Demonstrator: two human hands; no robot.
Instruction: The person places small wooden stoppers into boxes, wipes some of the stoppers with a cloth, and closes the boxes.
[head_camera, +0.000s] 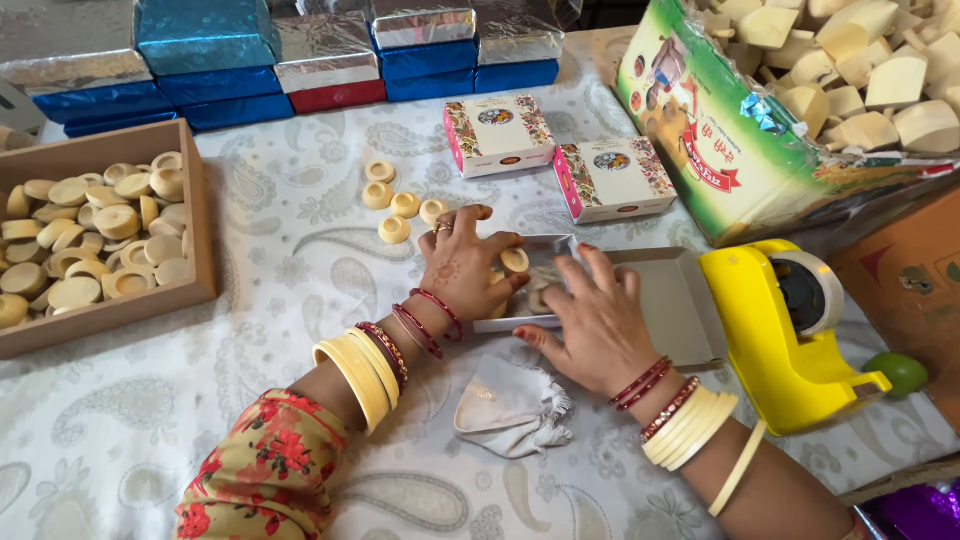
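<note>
Box (655, 300), open and grey, is lying on the tabletop (260, 300) beside the yellow tape dispenser (775, 335). Right hand (600, 325) is resting flat, bracing its edge. Left hand (462, 268) is pinching a round cream disc (514, 260) over it.

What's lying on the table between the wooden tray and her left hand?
In the head view, four loose round discs lie on the cloth between the wooden tray and the left hand.

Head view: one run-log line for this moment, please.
left hand: holds round disc | right hand: steadies open box | loose discs beside
</note>
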